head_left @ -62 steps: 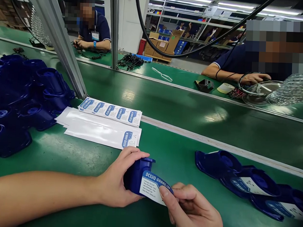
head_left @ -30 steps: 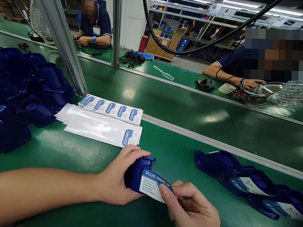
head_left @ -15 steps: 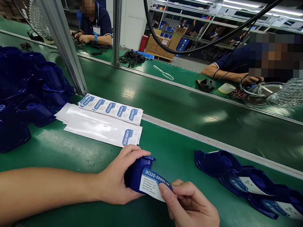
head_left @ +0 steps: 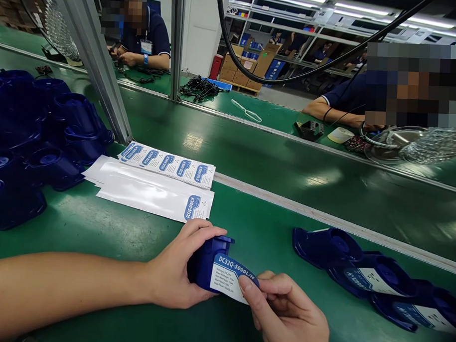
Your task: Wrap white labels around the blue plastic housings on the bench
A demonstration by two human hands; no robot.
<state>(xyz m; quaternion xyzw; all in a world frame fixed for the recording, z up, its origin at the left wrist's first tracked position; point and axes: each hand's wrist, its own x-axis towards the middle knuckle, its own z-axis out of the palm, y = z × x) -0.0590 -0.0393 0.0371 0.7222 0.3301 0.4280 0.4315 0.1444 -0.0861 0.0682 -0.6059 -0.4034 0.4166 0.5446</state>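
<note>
My left hand [head_left: 179, 269] is wrapped around a dark blue plastic housing [head_left: 202, 262], thumb below and fingers over its top. A blue and white label sticker [head_left: 227, 279], printed DC52Q-5000L/H, lies with its left end against the housing's side. Its right end stands away from the housing, pinched between the thumb and fingers of my right hand [head_left: 286, 310]. Just beyond my left hand lie label sheets: a mostly bare white backing sheet [head_left: 145, 188] with one label at its right end, and a strip of several labels [head_left: 168, 164].
Several blue housings [head_left: 46, 124] are heaped at the left. More housings with labels [head_left: 381, 281] lie in a row at the right. A metal post [head_left: 93, 61] rises behind the sheets. Across the green bench, a co-worker [head_left: 143, 38] handles black cables; another person [head_left: 338, 105] sits at the right.
Both hands, the housing and the label hold almost the same place. The co-worker at the right has shifted slightly.
</note>
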